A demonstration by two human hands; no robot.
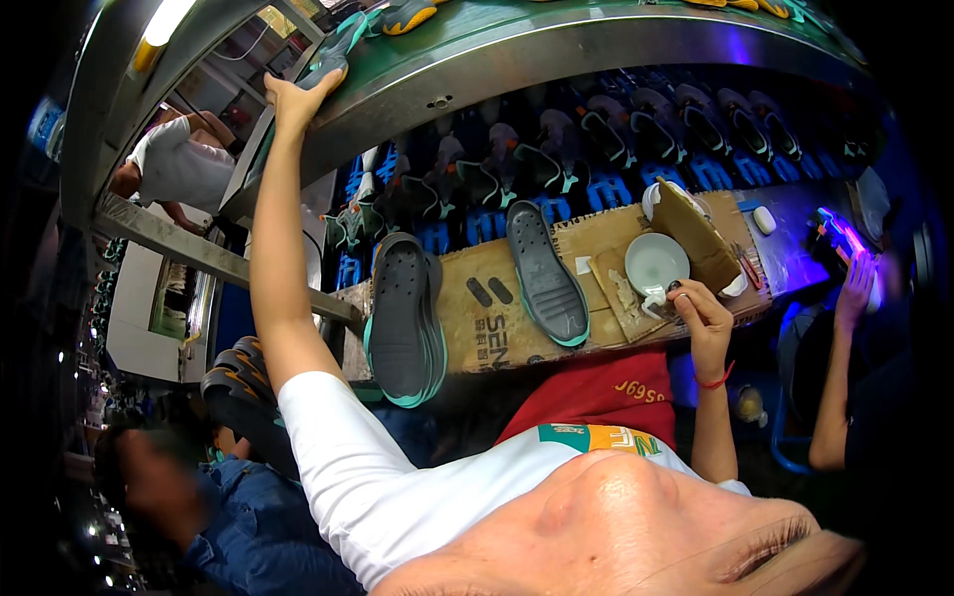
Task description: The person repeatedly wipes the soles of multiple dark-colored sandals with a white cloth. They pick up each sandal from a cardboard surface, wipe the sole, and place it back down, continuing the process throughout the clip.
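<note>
My left hand (298,97) is stretched up to the green conveyor belt, its fingers closed round a grey shoe sole (330,72) at the belt's edge. Over the cardboard-covered bench, my right hand (708,320) pinches what looks like a small brush (656,300) with a dark end; its shape is partly hidden by the fingers. Just beyond the brush is a round white bowl (657,258). Between my arms lies a single grey sole with a teal edge (545,273). A stack of similar soles (401,318) sits to its left.
Several dark shoe uppers (556,149) on blue supports line the rack beyond the bench. A bent cardboard piece (701,233) stands by the bowl. Metal framing (229,258) runs at left. Another person's hand (857,283) works under violet light at right; other people are at left.
</note>
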